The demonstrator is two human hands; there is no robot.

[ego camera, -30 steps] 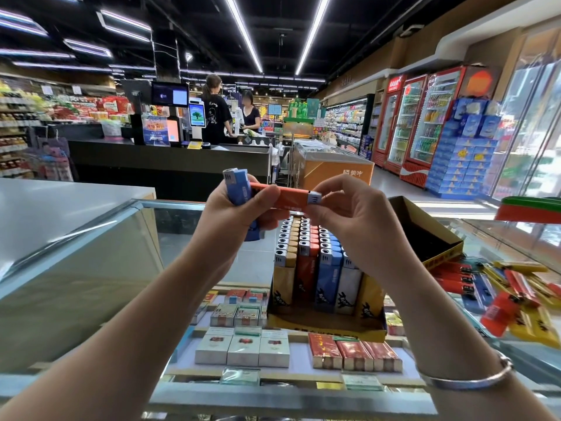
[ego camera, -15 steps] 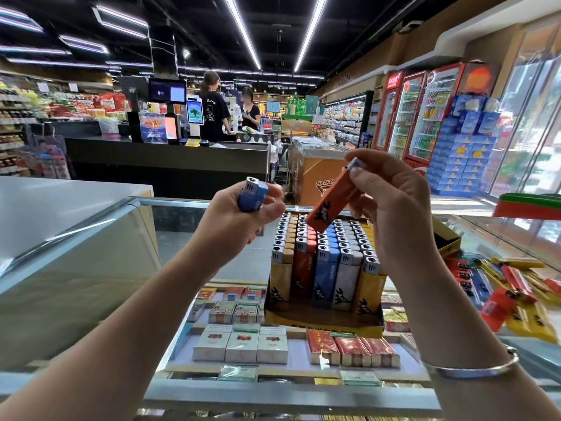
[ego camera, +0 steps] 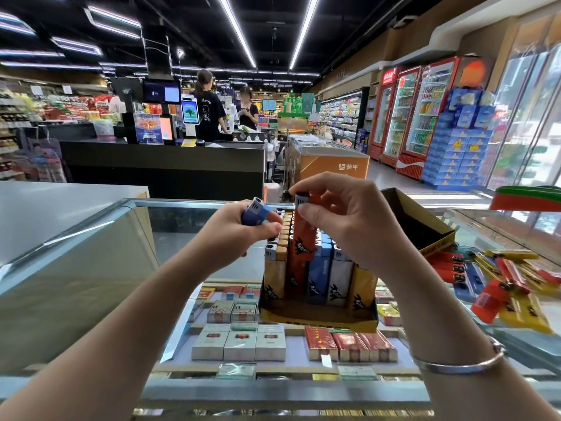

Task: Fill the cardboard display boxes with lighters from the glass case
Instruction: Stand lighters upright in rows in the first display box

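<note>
Pinching an orange lighter [ego camera: 302,238] upright by its cap, right hand [ego camera: 349,220] lowers it into the display box [ego camera: 318,320], directly below. Left hand [ego camera: 239,232], beside the box, grips a blue lighter [ego camera: 256,212]. Loose lighters [ego camera: 501,278] lie right of box.

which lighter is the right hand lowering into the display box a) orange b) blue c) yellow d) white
a, the right hand pinches the top of an upright orange lighter over the display box; the blue lighter is in the left hand.
</note>
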